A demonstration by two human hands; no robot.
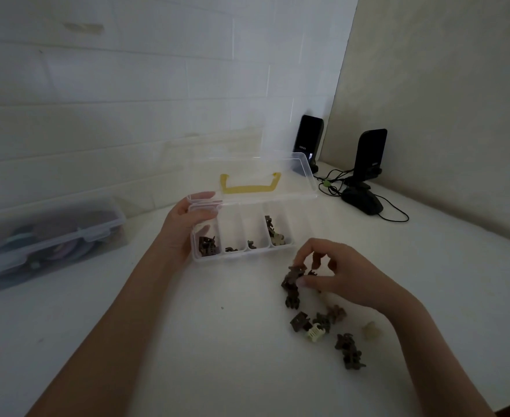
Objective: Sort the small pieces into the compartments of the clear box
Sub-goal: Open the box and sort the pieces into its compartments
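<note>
- Pieces (323, 322) lie loose on the white table (217, 341), in a scatter just in front of and to the right of the clear box (241, 233); most are dark brown, one is pale green-white (316, 332) and one cream (371, 329).
- Clear box stands open, its lid (253, 179) with a yellow handle (250, 185) tilted back. Four compartments show at its near side: the leftmost and the rightmost hold small heaps of pieces, the two between hold only a piece or two each.
- Left hand (187, 224) is wrapped round the box's left end, thumb over the rim — bracing it.
- Right hand (335, 275) is down on the far end of the scatter, fingertips (300, 282) closed in a pinch on a dark piece (295, 270); whether it is clear of the table I cannot tell.
- Handling, as a judgement: the pieces look like small hard plastic with prongs or teeth, so very light, stiff, not fragile. The prongs probably snag on neighbours — a pinch may drag up a clump.
- Best hold is likely thumb and forefinger across the body of one piece, taken from the edge of the scatter.
- Box looks light and thin-walled, so it could slide if bumped; the bracing hand helps.
</note>
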